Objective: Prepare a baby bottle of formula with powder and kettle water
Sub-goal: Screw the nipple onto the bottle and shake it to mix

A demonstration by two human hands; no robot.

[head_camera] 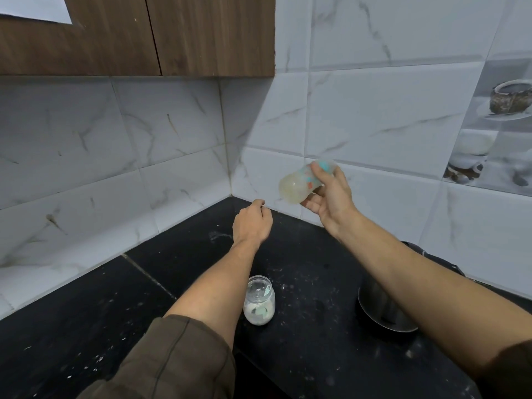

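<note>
Fingers (316, 171) of right hand (331, 197) wrap the tilted baby bottle (299, 182) mid-body above the worktop (302, 254), left hand (253, 223) loosely curled, empty; bottle looks light, stiff, smooth plastic, likely slippery, so hold the waist.

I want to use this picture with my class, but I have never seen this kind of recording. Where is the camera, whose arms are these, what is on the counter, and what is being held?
There is one picture, taken by a wide-angle camera worn on a person's head, looking forward and down. The two bare arms are that person's own. The right hand holds a baby bottle up in the air, tilted on its side; it looks blurred. The left hand is loosely closed over the black counter and seems to hold nothing. On the counter stand a small glass jar with white powder in it and, partly hidden by the right arm, a metal kettle. Tiled walls meet in the corner behind.
</note>
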